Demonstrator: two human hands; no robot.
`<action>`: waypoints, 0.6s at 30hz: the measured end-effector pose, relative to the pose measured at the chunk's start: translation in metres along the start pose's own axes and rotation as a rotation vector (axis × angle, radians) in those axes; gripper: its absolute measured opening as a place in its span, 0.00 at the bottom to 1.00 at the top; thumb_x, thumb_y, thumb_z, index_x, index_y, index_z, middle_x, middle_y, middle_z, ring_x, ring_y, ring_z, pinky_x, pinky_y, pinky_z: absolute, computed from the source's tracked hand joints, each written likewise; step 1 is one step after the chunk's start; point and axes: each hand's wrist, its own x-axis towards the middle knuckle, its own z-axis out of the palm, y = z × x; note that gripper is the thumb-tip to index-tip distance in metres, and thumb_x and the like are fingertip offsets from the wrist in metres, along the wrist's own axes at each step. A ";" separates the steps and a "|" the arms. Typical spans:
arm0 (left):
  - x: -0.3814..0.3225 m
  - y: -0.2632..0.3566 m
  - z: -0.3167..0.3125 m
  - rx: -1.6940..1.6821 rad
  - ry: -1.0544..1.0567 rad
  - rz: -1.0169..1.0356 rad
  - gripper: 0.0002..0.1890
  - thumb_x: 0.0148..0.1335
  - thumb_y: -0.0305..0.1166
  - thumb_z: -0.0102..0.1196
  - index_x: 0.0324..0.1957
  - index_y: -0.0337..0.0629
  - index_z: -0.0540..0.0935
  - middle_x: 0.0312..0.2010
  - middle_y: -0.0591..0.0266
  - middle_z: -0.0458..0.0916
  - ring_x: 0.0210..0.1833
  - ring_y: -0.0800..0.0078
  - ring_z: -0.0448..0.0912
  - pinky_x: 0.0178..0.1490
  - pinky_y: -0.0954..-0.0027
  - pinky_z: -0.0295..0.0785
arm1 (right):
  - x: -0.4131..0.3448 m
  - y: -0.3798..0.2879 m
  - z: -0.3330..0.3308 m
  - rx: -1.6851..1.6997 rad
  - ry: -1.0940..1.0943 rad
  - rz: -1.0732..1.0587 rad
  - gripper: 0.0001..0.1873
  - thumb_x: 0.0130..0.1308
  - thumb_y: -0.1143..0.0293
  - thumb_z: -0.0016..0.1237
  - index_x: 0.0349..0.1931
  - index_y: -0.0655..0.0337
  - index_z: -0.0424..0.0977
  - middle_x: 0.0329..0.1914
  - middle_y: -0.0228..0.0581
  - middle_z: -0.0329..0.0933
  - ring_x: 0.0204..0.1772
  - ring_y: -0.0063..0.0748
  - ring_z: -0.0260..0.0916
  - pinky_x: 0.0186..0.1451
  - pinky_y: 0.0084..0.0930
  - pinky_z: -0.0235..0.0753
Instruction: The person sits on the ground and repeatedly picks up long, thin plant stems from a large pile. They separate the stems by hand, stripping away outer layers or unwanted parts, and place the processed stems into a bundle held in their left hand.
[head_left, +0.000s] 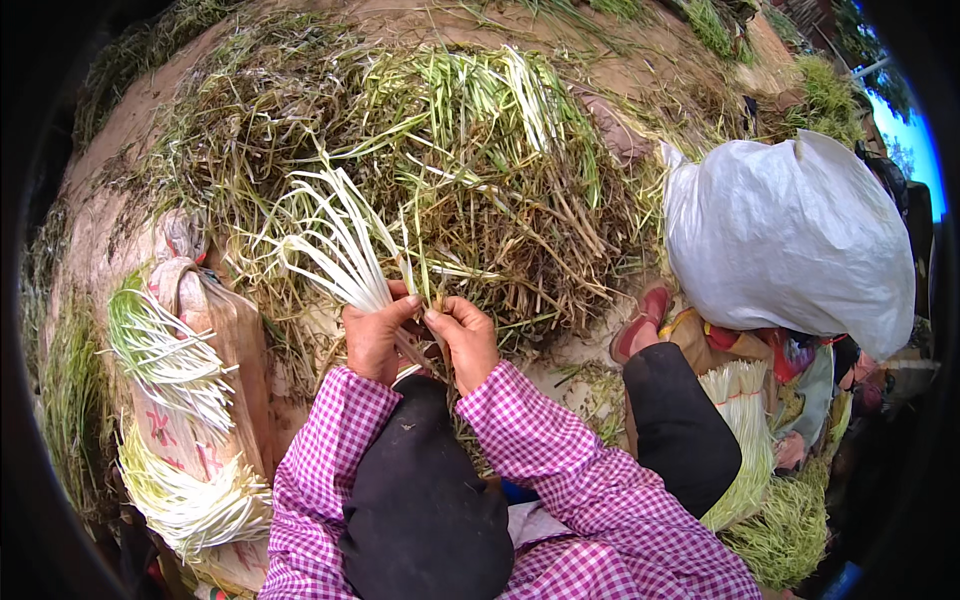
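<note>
My left hand (376, 334) holds a loose fan of long white stalks (346, 259), which look like blanched chives or young leeks. They spread upward and to the left from between my thumb and fingers. Close beside it, my right hand (466, 337) pinches a thin yellow-green stalk (424, 259) between thumb and finger; withered brown bits show at the pinch. The lower ends of the stalks are partly hidden by my hands. Beyond both hands rises a heap of dry and green stalks (480, 202), with a paler bundle of leafy stalks (517, 97) on top.
On my left, a filled sack (244, 352) bears red writing and two bunches of white stalks (180, 360), (202, 502). To my right stand a large white plastic sack (780, 240) and a tied bundle of pale stalks (739, 427). My red shoe (646, 319) borders the heap.
</note>
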 end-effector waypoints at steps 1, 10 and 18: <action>0.001 -0.002 -0.001 0.015 -0.011 0.025 0.11 0.48 0.18 0.59 0.35 0.34 0.76 0.26 0.59 0.79 0.26 0.72 0.78 0.28 0.73 0.74 | 0.000 -0.001 0.000 0.024 0.013 0.017 0.02 0.61 0.78 0.46 0.33 0.65 0.73 0.29 0.30 0.74 0.29 0.18 0.70 0.34 0.17 0.73; 0.002 0.019 -0.016 -0.093 0.106 0.220 0.09 0.51 0.17 0.56 0.36 0.34 0.74 0.28 0.58 0.77 0.29 0.67 0.79 0.34 0.68 0.77 | 0.021 0.003 -0.061 -0.493 0.244 0.025 0.04 0.60 0.76 0.48 0.28 0.65 0.70 0.24 0.31 0.71 0.27 0.21 0.65 0.32 0.22 0.67; 0.014 0.061 -0.036 -0.080 0.129 0.386 0.09 0.52 0.17 0.54 0.37 0.32 0.73 0.29 0.56 0.78 0.27 0.67 0.80 0.26 0.73 0.77 | 0.020 0.016 -0.143 -1.793 0.067 0.167 0.13 0.61 0.70 0.46 0.41 0.69 0.73 0.38 0.55 0.74 0.42 0.44 0.73 0.46 0.38 0.74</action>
